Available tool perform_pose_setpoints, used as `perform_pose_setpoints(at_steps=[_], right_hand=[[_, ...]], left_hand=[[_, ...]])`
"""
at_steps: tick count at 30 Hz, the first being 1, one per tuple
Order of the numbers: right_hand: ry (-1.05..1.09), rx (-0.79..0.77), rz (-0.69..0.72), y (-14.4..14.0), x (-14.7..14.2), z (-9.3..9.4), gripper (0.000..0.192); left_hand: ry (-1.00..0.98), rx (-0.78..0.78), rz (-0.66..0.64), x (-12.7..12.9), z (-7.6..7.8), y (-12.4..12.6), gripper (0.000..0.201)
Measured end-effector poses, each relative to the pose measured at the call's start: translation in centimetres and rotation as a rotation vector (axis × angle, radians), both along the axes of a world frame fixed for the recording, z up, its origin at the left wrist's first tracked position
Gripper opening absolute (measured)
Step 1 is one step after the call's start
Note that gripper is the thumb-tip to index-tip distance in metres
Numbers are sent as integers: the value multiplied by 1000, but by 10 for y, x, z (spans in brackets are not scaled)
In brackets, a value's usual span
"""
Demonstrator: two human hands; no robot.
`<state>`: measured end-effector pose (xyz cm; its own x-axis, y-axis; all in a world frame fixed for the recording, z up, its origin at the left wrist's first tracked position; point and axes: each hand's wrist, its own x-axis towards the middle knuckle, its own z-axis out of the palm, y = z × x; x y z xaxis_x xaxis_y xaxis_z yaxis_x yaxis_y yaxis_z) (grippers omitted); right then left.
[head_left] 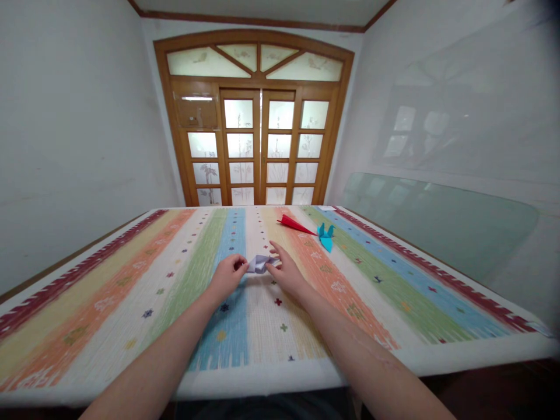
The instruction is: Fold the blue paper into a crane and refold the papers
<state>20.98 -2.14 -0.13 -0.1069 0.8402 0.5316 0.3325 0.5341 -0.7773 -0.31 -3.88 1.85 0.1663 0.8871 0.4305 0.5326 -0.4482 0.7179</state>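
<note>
Your left hand (230, 274) pinched the left end of the paper (261, 265); your right hand (286, 272), fingers part-spread, had its thumb at the right end, whether gripping I couldn't tell. The paper was over the cloth (161, 294), nearer you than the red cone (295, 224).

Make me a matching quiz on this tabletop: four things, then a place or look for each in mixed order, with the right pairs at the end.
Things
1. Red shape
2. Pale folded paper
3. Tablecloth
4. Blue shape

Places or looks
A. Striped in several colours
B. Farthest right of the three shapes
C. Narrow end toward the blue shape
D. Between left hand and right hand

Pairs: 1-C, 2-D, 3-A, 4-B
</note>
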Motion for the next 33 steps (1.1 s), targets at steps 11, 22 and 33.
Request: perform_pose_setpoints(at_steps=[11,22,33], right_hand=[[197,-304,99,0,-4,0,43],[217,-348,12,3,-3,-1,28],[96,-178,-77,7,0,-3,23]], left_hand=[[-410,-391,-195,6,1,-2,24],[-509,-567,-266,7,9,-12,22],[-588,-641,-92,-5,-4,6,20]])
